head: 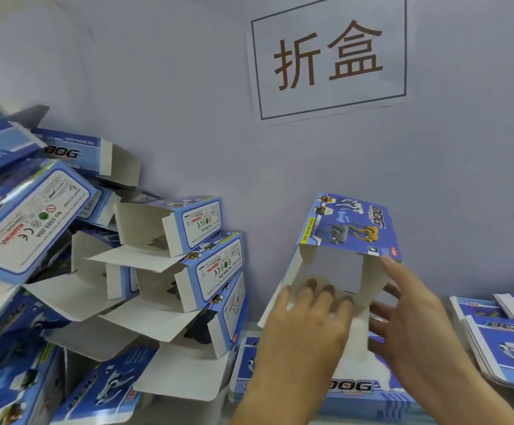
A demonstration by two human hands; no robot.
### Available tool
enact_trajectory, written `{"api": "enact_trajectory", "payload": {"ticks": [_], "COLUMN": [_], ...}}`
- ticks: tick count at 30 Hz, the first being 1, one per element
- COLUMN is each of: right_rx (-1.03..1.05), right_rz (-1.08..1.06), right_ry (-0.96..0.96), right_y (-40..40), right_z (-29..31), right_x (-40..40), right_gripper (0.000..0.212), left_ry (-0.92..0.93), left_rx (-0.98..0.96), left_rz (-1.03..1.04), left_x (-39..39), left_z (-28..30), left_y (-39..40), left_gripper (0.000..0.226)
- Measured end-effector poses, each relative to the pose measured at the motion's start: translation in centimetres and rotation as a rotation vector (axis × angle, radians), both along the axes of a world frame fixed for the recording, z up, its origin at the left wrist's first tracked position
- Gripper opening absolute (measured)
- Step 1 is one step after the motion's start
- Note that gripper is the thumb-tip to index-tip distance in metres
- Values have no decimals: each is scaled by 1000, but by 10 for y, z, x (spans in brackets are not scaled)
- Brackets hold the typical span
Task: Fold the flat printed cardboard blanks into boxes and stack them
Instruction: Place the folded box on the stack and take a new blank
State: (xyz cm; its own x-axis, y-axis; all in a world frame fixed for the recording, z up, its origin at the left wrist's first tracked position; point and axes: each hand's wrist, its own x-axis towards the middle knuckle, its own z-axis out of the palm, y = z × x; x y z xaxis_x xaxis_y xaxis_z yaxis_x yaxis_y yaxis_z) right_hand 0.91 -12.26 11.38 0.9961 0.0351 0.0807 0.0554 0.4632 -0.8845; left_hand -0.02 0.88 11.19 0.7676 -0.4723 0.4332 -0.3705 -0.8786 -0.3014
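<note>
At far left, a pile of folded boxes [188, 256] leans against the wall [188, 87], open ends toward the camera, flaps unclosed. Likely stacked this way so the mouths stay reachable for later filling; the lean on the wall seems to be what keeps the pile standing. Upper boxes are tilted and the stack is loose, so one more added carelessly could slide it.

Centre: left hand [304, 320] reaches into the open end of the box in work [347, 240]. Fingers straight and slightly spread, tips pressing the white inner face; nothing pinched. Judged purpose: push the walls apart from inside so the sleeve squares up. The box is held up off the worktop [249, 329], printed top face tilted toward the wall, open mouth facing the person. It is opened into a tube; end flaps not yet tucked.

Below the hands: one flat blank [354, 391] lies printed side up on the worktop, probably next in line.

Right of centre: right hand [409, 320] supports the box's right wall. Index finger extended along the upper right corner, other fingers loosely open beneath; it steadies against the left hand's push and does not clamp.

Far right: a pile of flat blanks [507, 342], near the right hand for easy pickup.

On the wall above: a paper sign [329, 56] with two characters.
</note>
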Motion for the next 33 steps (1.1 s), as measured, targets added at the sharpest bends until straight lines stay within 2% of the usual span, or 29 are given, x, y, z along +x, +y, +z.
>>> {"api": "enact_trajectory", "payload": {"ticks": [2,4,7,9,13,19,22,26,28,33], "right_rx": [-10,19,34,27,42,52,17,-60,-108,-203], "right_rz": [12,45,57,46,29,9,1,-6,-8,4], "right_ry": [-46,-126,-194,-206,-173,-131,-125,-131,-139,-146], "right_y": [2,1,-3,-5,-7,-7,-5,5,10,19], "right_z": [2,4,7,8,8,3,0,-6,-8,-13], "right_x": [0,0,-1,-2,-3,-1,2,8,10,13], "right_gripper": [46,58,61,61,49,39,36,32,30,26], "left_ry": [-143,-270,-423,-531,-626,-968,-888,-513,-391,-219], "left_rx": [41,10,-35,-30,6,-72,-25,101,106,204], "left_rz": [-83,-116,-142,-94,-7,-8,56,242,312,451], "left_x": [0,2,-1,-1,-3,0,12,34,40,39], "left_z": [3,15,51,77,125,179,183,167,158,147], "left_y": [13,27,50,70,111,158,178,203,216,233], "left_gripper": [36,41,39,43,42,56,62,68,64,65]}}
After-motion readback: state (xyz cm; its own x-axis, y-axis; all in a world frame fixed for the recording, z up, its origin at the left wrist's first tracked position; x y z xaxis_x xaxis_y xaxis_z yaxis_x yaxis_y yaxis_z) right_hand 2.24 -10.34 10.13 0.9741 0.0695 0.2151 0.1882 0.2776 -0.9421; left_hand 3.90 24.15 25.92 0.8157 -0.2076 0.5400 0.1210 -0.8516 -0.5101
